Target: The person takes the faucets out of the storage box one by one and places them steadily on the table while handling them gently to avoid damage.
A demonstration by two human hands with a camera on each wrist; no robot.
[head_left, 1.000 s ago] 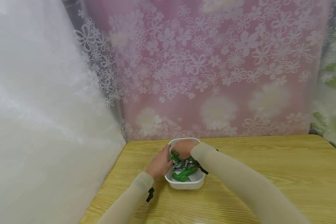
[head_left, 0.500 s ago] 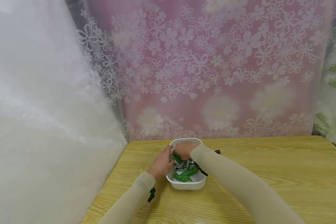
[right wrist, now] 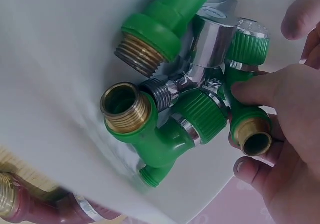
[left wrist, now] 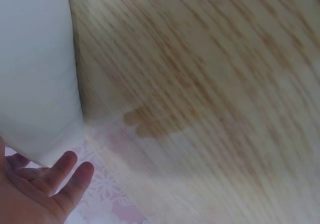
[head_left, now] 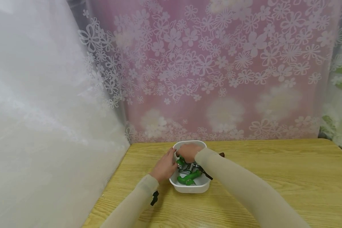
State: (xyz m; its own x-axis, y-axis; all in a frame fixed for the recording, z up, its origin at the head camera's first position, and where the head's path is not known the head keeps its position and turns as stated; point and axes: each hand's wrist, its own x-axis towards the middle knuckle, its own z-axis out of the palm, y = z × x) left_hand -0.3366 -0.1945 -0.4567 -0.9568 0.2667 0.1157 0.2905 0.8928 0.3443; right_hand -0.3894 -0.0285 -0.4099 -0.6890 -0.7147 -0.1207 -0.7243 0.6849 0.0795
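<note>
Inside the white tub (head_left: 191, 190), the right grip (head_left: 189, 152) pinches a brass-ended green valve (right wrist: 244, 113), seemingly to hold it firm among the crowded fittings (right wrist: 162, 146), while the relaxed left grip (head_left: 163, 166) touches the rim, likely bracing it.

A curtained corner, room type unclear: pink floral curtain (head_left: 222, 69), white sheeting (head_left: 45, 110), wood-grain table (head_left: 290, 174).

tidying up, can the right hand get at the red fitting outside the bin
Likely not directly: the right hand holds a green valve inside the bin, whose wall shields the red fitting.
</note>
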